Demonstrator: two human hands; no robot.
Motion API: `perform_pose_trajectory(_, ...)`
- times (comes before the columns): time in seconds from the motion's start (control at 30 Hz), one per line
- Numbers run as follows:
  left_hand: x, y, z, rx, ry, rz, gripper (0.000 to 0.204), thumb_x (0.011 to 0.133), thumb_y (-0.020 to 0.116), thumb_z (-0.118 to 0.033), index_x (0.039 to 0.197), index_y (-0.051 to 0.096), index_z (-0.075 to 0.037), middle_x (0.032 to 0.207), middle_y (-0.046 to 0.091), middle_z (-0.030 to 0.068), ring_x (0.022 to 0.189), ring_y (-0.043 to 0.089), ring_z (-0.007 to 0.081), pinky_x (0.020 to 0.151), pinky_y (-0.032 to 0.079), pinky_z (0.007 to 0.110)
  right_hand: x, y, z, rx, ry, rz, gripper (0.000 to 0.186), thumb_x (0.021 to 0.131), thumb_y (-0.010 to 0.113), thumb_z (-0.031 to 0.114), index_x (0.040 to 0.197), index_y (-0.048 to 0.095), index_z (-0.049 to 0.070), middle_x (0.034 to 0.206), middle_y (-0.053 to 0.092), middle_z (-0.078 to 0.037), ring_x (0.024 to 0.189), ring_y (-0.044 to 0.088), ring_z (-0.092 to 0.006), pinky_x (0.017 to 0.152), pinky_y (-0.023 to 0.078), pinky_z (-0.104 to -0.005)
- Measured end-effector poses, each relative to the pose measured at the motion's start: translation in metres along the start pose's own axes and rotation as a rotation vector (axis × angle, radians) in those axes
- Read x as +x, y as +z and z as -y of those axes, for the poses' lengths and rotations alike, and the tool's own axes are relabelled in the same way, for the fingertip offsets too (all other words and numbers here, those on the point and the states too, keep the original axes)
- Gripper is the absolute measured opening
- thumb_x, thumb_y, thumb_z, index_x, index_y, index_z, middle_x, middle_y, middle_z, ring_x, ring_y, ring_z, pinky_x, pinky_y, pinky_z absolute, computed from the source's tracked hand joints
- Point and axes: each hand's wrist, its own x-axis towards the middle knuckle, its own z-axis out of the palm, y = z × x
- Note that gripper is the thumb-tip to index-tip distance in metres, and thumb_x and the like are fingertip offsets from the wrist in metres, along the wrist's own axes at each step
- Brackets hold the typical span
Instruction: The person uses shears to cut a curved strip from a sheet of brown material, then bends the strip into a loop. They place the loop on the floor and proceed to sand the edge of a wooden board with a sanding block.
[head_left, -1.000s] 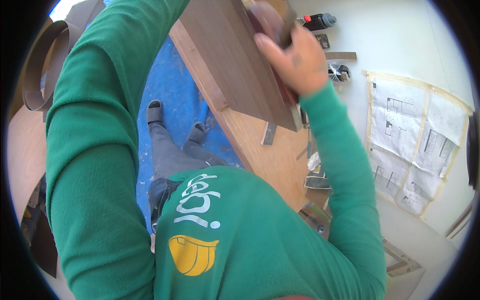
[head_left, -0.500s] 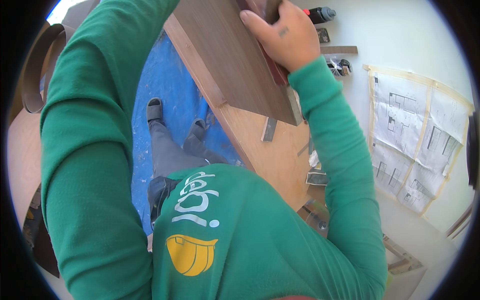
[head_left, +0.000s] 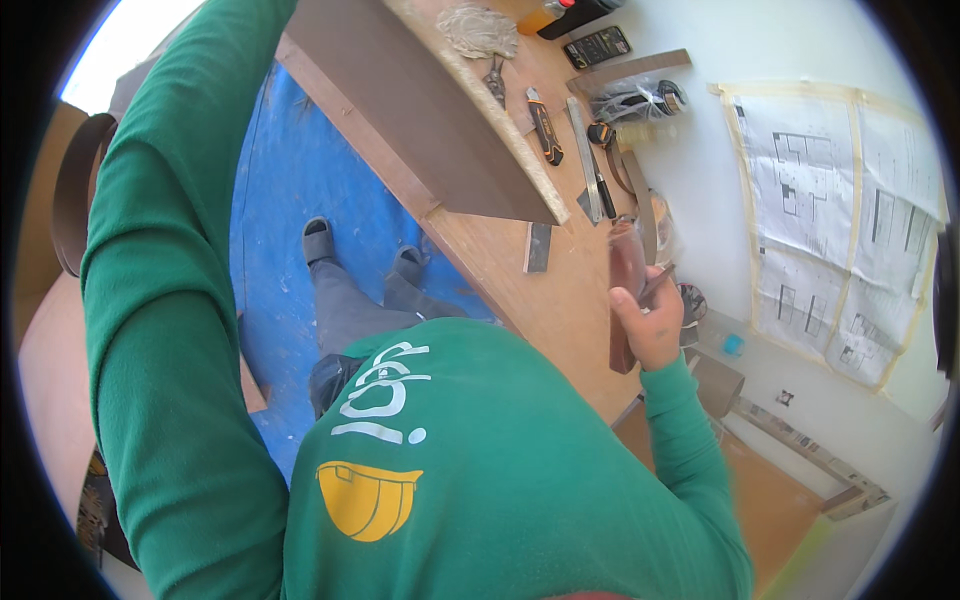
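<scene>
My right hand [head_left: 655,325] is wrapped round a hand sanding block [head_left: 622,345], reddish brown and long, above the right side of the wooden workbench [head_left: 500,260]. The block is apart from the dark brown board [head_left: 420,120]. That board lies tilted across the bench, its pale raw edge [head_left: 500,120] facing right. Reaching up past the top of the picture, my left arm [head_left: 170,250] is in sight, but its hand is out of view. A small dark rectangular piece [head_left: 538,248] rests on the bench near the board's lower corner.
Along the bench lie a utility knife [head_left: 544,125], a metal ruler [head_left: 583,155], a tape measure [head_left: 601,134], pliers [head_left: 495,80], a pale glove [head_left: 477,30] and a phone [head_left: 597,47]. Taped drawings [head_left: 800,200] hang on the wall. Blue sheeting [head_left: 300,170] covers the floor.
My right hand has come off the board with the sanding block and moved down toward me. The board's pale edge and the tools behind it now show.
</scene>
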Motion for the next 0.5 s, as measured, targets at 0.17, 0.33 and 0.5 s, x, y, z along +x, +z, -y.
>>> perform_pose_trajectory(0.17, 0.011, 0.012, 0.008, 0.177, -0.038, 0.136, 0.05, 0.111, 0.034, -0.042, 0.132, 0.066, -0.01, 0.122, 0.071, 0.0186, 0.118, 0.066, 0.037, 0.1, 0.049, 0.05, -0.013, 0.015, -0.029, 1.033, 0.56, -0.017, 0.062, 0.098, 0.057, 0.063, 0.119, 0.061, 0.004, 0.097, 0.064, -0.009, 0.084, 0.061, -0.0219, 0.073, 0.05, -0.0351)
perform_pose_trajectory(0.33, 0.011, 0.023, 0.027, -0.336, -0.37, 0.209, 0.064, 0.1, 0.044, -0.065, 0.13, 0.073, -0.016, 0.13, 0.072, 0.0088, 0.127, 0.064, 0.0281, 0.111, 0.044, 0.038, 0.002, 0.029, -0.045, 1.512, 0.551, 0.107, 0.07, 0.098, 0.048, 0.068, 0.111, 0.058, 0.0, 0.085, 0.058, -0.01, 0.076, 0.058, -0.0224, 0.064, 0.05, -0.0336)
perform_pose_trajectory(0.5, 0.019, 0.026, 0.029, -0.226, -0.337, 0.239, 0.07, 0.099, 0.042, -0.069, 0.134, 0.07, -0.016, 0.14, 0.067, 0.0096, 0.138, 0.054, 0.0305, 0.119, 0.033, 0.043, 0.006, 0.031, -0.06, 1.7, 0.469, 0.177, 0.072, 0.098, 0.047, 0.069, 0.11, 0.058, -0.001, 0.085, 0.056, -0.01, 0.076, 0.057, -0.0223, 0.062, 0.05, -0.0341)
